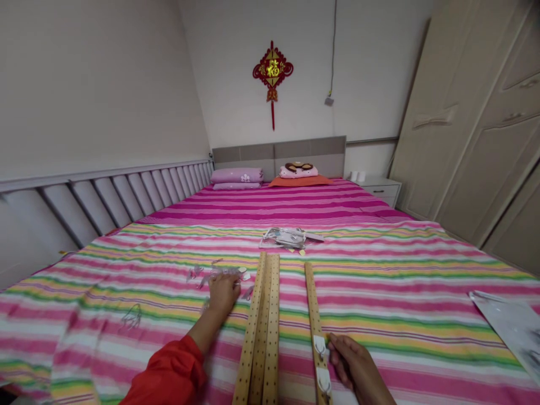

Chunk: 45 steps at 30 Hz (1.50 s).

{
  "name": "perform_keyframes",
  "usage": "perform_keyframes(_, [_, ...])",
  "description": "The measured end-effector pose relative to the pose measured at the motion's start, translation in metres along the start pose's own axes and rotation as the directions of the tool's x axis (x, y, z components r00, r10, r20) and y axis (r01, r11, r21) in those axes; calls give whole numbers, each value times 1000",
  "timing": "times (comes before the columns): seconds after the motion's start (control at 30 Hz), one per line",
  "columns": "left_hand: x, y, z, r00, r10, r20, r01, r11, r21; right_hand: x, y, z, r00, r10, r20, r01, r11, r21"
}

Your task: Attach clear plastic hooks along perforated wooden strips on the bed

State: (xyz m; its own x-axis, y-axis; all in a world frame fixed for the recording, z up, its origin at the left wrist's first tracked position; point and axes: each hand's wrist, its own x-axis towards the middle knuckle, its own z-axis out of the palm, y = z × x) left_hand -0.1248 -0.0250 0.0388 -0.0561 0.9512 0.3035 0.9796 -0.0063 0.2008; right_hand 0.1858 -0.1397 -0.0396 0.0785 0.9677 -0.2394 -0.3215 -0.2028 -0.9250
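Three long perforated wooden strips lie lengthwise on a striped bedsheet. Two strips (pixel 262 332) lie side by side; a single strip (pixel 314 315) lies apart to their right, with two white hooks (pixel 321 363) fixed near its close end. My right hand (pixel 356 368) pinches that strip's right edge beside the hooks. My left hand (pixel 223 293), in a red sleeve, reaches onto a scatter of small clear plastic pieces and white hooks (pixel 215 274) left of the paired strips, fingers curled down over them.
A torn clear plastic wrapper (pixel 289 237) lies beyond the strips. A grey plastic sheet (pixel 512 326) sits at the right edge of the bed. Pillows (pixel 237 177) rest at the headboard; a padded wall runs along the left, wardrobes (pixel 476 124) stand right.
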Motion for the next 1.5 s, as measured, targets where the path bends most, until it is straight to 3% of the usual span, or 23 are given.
perform_keyframes(0.07, [1, -4, 0, 993, -110, -43, 101, 979, -180, 0, 0, 0, 1000, -2, 3, 2, 1000, 2])
perform_keyframes(0.13, [3, -9, 1, 968, -249, -27, 205, 851, -483, 0, -1, 1, 1000, -4, 6, 4, 1000, 1])
perform_keyframes(0.17, [4, -12, 1, 943, -332, 23, 264, 706, -657, -1, -1, 1, 1000, -6, 6, 6, 1000, 0])
perform_keyframes(0.23, [5, -17, 1, 864, -466, 189, 357, 303, -884, -1, -1, 1, 1000, -8, 2, 8, 1000, -5])
perform_keyframes(0.27, [5, -19, 0, 821, -501, 273, 380, 124, -917, -1, -1, 2, 1000, -9, -1, 9, 1000, -8])
perform_keyframes(0.33, [4, -22, -3, 759, -520, 392, 407, -90, -909, -1, -1, 2, 1000, -12, -5, 12, 1000, -16])
perform_keyframes(0.47, [-4, -25, -11, 710, -492, 505, 447, -240, -862, -1, -2, 2, 1000, -16, -11, 16, 1000, -20])
perform_keyframes(0.6, [-15, -24, -16, 695, -450, 561, 446, -343, -827, -2, -5, 4, 1000, -23, -17, 22, 999, -31])
perform_keyframes(0.7, [-22, -21, -20, 716, -424, 555, 402, -399, -824, -3, -4, 4, 999, -37, -17, 36, 998, -43])
perform_keyframes(0.87, [-33, -16, -27, 789, -435, 434, 293, -354, -888, 1, -14, 6, 1000, 6, -20, -8, 990, -138])
perform_keyframes(0.93, [-38, -13, -27, 817, -419, 395, 268, -331, -905, 3, -27, 17, 999, -47, -2, 45, 969, -244])
perform_keyframes(1.07, [-49, -3, -26, 844, -370, 387, 260, -350, -900, 7, -57, 70, 957, -204, 206, 263, 910, -320])
perform_keyframes(1.13, [-54, 3, -25, 849, -346, 399, 271, -363, -891, 11, -62, 107, 930, -194, 311, 295, 900, -321])
perform_keyframes(1.3, [-63, 12, -25, 835, -318, 449, 309, -403, -862, 25, -42, 184, 916, -207, 343, 300, 922, -245])
perform_keyframes(1.4, [-65, 11, -22, 826, -313, 469, 316, -432, -845, 30, -25, 207, 922, -195, 334, 283, 929, -240])
perform_keyframes(1.5, [-65, 6, -16, 800, -354, 485, 303, -459, -835, 33, -11, 216, 937, -171, 305, 252, 935, -249])
